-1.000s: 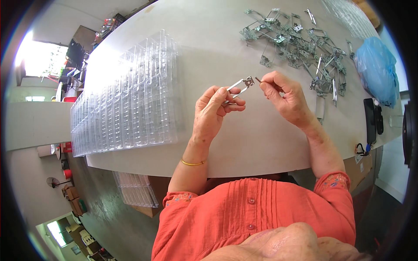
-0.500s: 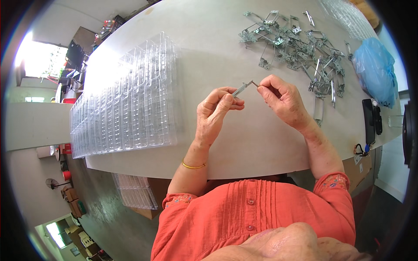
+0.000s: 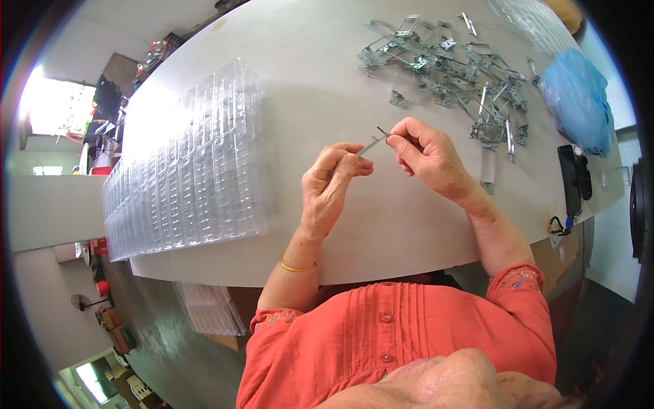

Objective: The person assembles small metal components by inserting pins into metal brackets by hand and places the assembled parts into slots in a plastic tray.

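Observation:
Over the middle of the table, my left hand (image 3: pixel 332 180) pinches a slim metal bracket (image 3: pixel 370 146) between thumb and fingers, its free end pointing up and to the right. My right hand (image 3: pixel 424 153) is closed at that free end, thumb and forefinger pinched by a thin dark strip that juts out past the bracket. Whether the strip is hinged to the bracket is too small to tell. A loose pile of similar grey metal brackets (image 3: pixel 446 71) lies beyond my right hand, many with thin wire-like arms.
Clear plastic compartment trays (image 3: pixel 187 160) stand on the left of the white table (image 3: pixel 306 88). To the right are a blue plastic bag (image 3: pixel 578 102), a black phone-like object (image 3: pixel 569 178) and a keyring (image 3: pixel 560 225). More clear trays (image 3: pixel 208 307) sit below the table's front edge.
The thin strip has swung from sloping down toward my right fingers to sloping up and left of them. My right hand has come slightly closer to my left. The view has shifted a little.

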Available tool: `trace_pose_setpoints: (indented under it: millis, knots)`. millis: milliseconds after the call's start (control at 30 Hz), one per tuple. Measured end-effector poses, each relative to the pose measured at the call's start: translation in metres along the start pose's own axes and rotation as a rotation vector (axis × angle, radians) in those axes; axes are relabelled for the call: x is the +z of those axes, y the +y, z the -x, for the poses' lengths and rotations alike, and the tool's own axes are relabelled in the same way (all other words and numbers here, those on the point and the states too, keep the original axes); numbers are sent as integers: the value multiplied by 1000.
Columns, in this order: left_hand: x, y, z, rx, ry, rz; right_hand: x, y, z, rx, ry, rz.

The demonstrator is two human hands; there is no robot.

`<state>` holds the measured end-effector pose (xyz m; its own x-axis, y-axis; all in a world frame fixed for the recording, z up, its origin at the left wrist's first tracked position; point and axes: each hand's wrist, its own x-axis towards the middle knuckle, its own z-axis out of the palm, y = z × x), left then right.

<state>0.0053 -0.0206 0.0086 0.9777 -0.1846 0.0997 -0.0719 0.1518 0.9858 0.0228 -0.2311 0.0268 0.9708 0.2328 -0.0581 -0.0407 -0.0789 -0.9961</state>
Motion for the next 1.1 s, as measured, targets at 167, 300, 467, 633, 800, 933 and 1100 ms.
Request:
trace_pose_setpoints:
  millis: [167, 300, 467, 633, 800, 933, 1100]
  knots:
    - [-6, 1, -1, 6, 77, 18, 1, -6, 1, 60, -55, -54]
    - [-10, 1, -2, -45, 122, 243, 5, -5, 2, 91, -69, -78]
    - [-8, 1, -1, -34, 77, 227, 6, -3, 2, 108, -44, -45]
    - [-8, 2, -1, -33, 66, 186, 5, -2, 0, 110, -35, -33]
    - [-9, 1, -1, -2, 40, 140, 4, 1, 0, 116, -37, -69]
    - [-11, 1, -2, 31, 19, 105, 6, 2, -1, 124, -13, -112]
    - [-11, 1, -2, 86, -4, 48, 4, 4, -3, 148, -39, -203]
